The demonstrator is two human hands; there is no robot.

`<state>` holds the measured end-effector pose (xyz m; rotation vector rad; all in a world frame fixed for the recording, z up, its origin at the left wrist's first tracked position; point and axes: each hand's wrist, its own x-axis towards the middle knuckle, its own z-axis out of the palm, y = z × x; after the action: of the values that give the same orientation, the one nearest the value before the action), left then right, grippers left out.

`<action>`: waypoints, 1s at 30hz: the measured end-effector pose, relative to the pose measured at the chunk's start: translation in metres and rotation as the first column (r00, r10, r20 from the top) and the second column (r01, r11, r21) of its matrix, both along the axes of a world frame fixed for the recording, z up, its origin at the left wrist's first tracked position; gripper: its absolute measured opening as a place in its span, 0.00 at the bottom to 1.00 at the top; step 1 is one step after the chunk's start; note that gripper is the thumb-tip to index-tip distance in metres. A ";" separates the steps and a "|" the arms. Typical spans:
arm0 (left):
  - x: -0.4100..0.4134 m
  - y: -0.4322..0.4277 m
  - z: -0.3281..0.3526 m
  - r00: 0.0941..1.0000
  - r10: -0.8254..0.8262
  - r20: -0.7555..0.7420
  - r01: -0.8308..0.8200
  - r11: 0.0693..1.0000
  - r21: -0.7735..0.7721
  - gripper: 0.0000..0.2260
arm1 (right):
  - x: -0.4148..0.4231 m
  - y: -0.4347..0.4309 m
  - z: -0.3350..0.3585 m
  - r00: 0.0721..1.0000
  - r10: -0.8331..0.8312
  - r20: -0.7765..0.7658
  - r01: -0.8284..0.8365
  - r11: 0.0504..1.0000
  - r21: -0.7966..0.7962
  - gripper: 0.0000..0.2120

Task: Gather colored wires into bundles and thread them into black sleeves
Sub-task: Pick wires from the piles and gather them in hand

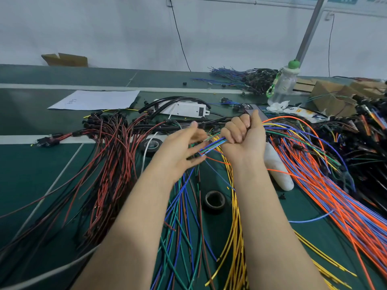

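Note:
My right hand (244, 135) is fisted around a bundle of colored wires (211, 144) whose blue, green and yellow ends stick out to the left of the fist. My left hand (180, 147) is just left of those ends, fingers spread and blurred, fingertips at the wire tips. Long orange and blue wires (326, 185) fan out right of the fist. Loose blue and green wires (182, 216) and yellow wires (234, 216) hang and lie between my forearms. Black sleeves (178, 100) curve at the back centre.
The green table (31, 185) holds red-and-black harnesses (104, 160) at left, two tape rolls (214, 200) (151, 144), a white device (184, 109), a paper sheet (94, 99), a water bottle (284, 84), a white roll (278, 168) and dark wire heaps (364, 139) at right.

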<state>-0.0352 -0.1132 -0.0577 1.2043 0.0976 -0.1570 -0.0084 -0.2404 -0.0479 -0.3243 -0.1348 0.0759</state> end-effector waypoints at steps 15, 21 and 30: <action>0.003 -0.021 -0.002 0.976 0.172 -0.136 -0.213 0.890 -0.403 0.11 | -0.004 0.016 0.001 0.996 0.068 -0.064 -0.078 0.983 -0.167 0.30; -0.005 -0.029 -0.006 0.999 0.047 0.011 -0.048 0.951 0.306 0.15 | -0.002 0.006 0.003 0.998 -0.033 -0.050 0.027 0.992 -0.124 0.30; -0.004 -0.042 -0.015 0.967 0.128 0.219 -0.228 0.820 0.525 0.10 | 0.000 0.005 0.001 0.989 0.040 -0.139 -0.070 0.973 -0.219 0.25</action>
<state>-0.0389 -0.1555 -0.0728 1.7714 0.1047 0.1585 -0.0087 -0.2354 -0.0467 -0.5390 -0.0014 0.1687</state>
